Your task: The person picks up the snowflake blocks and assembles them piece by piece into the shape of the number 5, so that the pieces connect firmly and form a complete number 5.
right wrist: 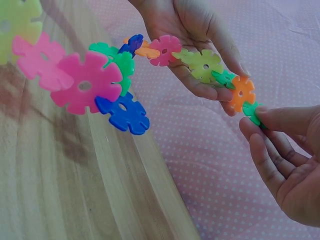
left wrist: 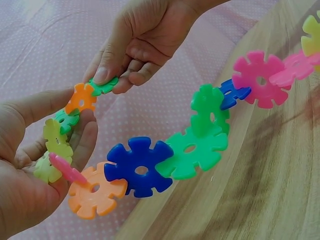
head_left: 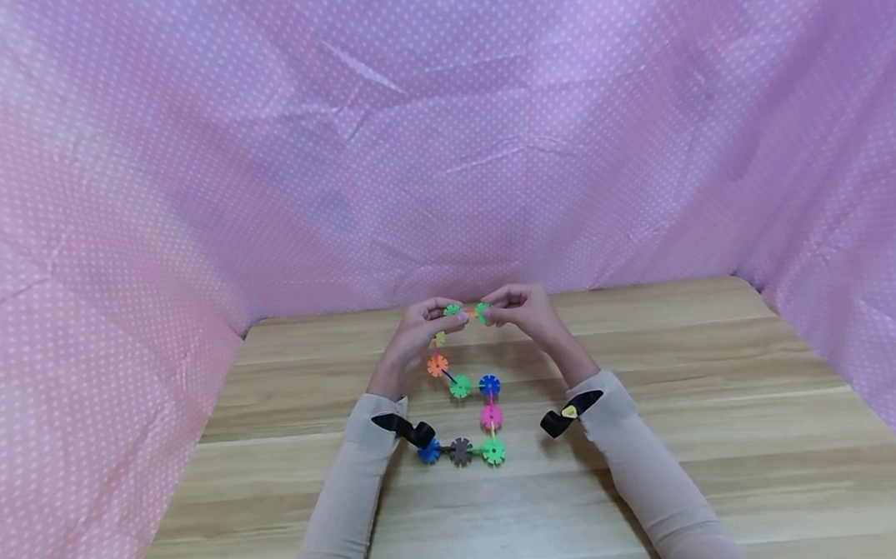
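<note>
A chain of notched, flower-shaped plastic interlocking discs runs between both hands and down toward the table. Near its far end, my left hand (head_left: pixel 418 335) pinches an orange disc (left wrist: pixel 81 98) between thumb and fingers. The thumb and fingers of my right hand (head_left: pixel 528 311) grip the green end disc (right wrist: pixel 252 113), whose edge meets the orange one. Beside the left palm hang a yellow-green disc (right wrist: pixel 205 66) and a pink disc (right wrist: pixel 165 50). Farther along the chain come a dark blue disc (left wrist: pixel 140 167) and a green disc (left wrist: pixel 192 150).
The chain's near part winds over the wooden table (head_left: pixel 695 435), past a magenta disc (head_left: pixel 491 417) to a brown disc (head_left: pixel 460 451) and a blue disc (head_left: pixel 429 452) near the left wrist strap (head_left: pixel 405 430). Pink dotted cloth (head_left: pixel 442 146) surrounds the table's back and sides.
</note>
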Tool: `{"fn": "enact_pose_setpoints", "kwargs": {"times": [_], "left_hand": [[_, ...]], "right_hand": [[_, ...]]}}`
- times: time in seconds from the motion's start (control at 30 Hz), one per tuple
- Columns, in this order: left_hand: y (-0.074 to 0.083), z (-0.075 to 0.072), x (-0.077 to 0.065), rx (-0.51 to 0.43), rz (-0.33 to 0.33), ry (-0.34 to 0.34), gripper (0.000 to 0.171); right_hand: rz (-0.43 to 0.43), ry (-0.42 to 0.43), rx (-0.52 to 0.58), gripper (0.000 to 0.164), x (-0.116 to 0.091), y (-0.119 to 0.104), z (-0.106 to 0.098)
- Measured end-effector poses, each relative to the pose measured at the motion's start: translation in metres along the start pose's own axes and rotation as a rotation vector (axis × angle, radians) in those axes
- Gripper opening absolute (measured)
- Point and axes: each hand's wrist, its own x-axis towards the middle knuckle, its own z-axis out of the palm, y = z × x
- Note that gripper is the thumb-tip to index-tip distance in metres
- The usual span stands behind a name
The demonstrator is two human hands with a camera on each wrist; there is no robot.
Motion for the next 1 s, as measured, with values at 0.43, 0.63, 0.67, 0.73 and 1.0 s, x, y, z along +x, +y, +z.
{"fn": "enact_pose_setpoints", "kwargs": {"times": [0.43, 0.63, 0.67, 0.73, 1.0], "left_hand": [[0.0013, 0.0012, -0.0001, -0.011, -0.055, 0.019, 0.031], [0.0016, 0.0026, 0.0038, -0.032, -0.005, 0.008, 0.026], [0.0014, 0.0025, 0.0041, -0.031, -0.008, 0.006, 0.026], [0.0011, 0.0025, 0.0044, -0.032, -0.008, 0.000, 0.025], [0.0006, 0.0014, 0.0052, -0.043, -0.081, 0.007, 0.024]], "right_hand": [[0.004, 0.026, 0.017, 0.026, 0.0008, 0.0051, 0.0008], [0.002, -0.002, -0.010, 0.024, 0.0022, 0.0047, -0.0035], [0.000, -0.007, -0.017, 0.024, 0.0026, 0.0049, -0.0045], [-0.003, -0.015, -0.029, 0.023, 0.0034, 0.0052, -0.0060], [-0.025, -0.019, -0.023, 0.022, 0.0060, 0.0086, -0.0063]]}}
